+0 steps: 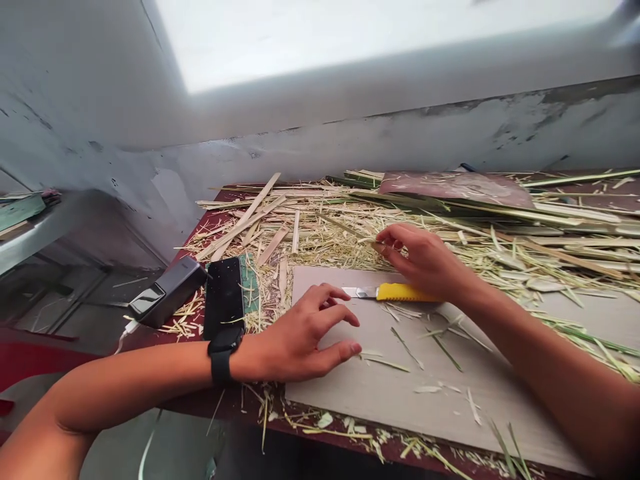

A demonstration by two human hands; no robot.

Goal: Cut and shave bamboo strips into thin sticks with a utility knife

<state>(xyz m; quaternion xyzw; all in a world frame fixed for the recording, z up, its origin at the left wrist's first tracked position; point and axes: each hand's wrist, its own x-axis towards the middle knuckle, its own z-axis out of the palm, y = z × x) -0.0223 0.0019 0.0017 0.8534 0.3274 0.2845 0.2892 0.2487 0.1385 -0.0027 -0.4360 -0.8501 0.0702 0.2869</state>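
Note:
My left hand (306, 335) rests on the near left part of a grey board (400, 393), fingers spread and holding nothing; a black watch sits on its wrist. My right hand (423, 257) reaches past the board's far edge and pinches a thin bamboo sliver (374, 243) from the heap of strips and shavings (325, 227). A yellow utility knife (390, 292) with its blade out lies on the board, just under my right hand and untouched.
A black phone (223, 297) and a dark power bank (167, 292) with a white cable lie at the table's left edge. Long bamboo strips (525, 217) and a brown sheet (460, 187) fill the back right. A grey wall runs behind.

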